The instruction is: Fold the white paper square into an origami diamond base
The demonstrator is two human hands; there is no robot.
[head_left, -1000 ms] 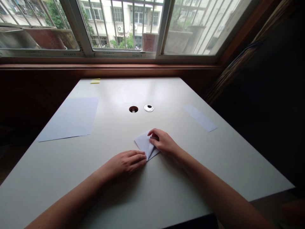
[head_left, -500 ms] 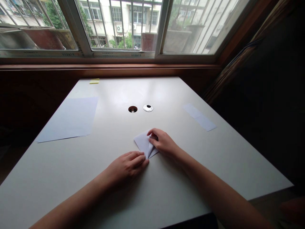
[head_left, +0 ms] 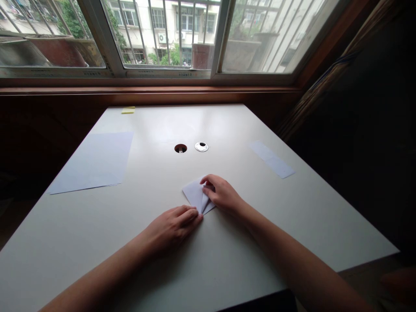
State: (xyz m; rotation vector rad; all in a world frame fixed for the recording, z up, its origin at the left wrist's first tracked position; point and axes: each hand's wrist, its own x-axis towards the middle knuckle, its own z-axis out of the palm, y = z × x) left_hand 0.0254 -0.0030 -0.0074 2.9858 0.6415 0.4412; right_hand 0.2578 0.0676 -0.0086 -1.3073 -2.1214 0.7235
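A small sheet of folded white paper (head_left: 194,192) lies on the white table in front of me, one corner pointing toward me. At that near corner my left hand (head_left: 177,223) has its fingers closed on the paper, thumb and fingertips against the tip. My right hand (head_left: 224,193) pinches a raised flap on the paper's right side, its index finger curled over the top. The flap stands partly lifted, with a crease running down to the near corner. Part of the paper's right side is hidden behind the right hand.
Larger white sheets (head_left: 94,162) lie at the left of the table (head_left: 156,173). Two narrow paper strips (head_left: 272,159) are at the right. A yellow sticky note (head_left: 128,110) sits at the far edge. Mid-table are a round cable hole (head_left: 180,148) and a metal cover (head_left: 201,147).
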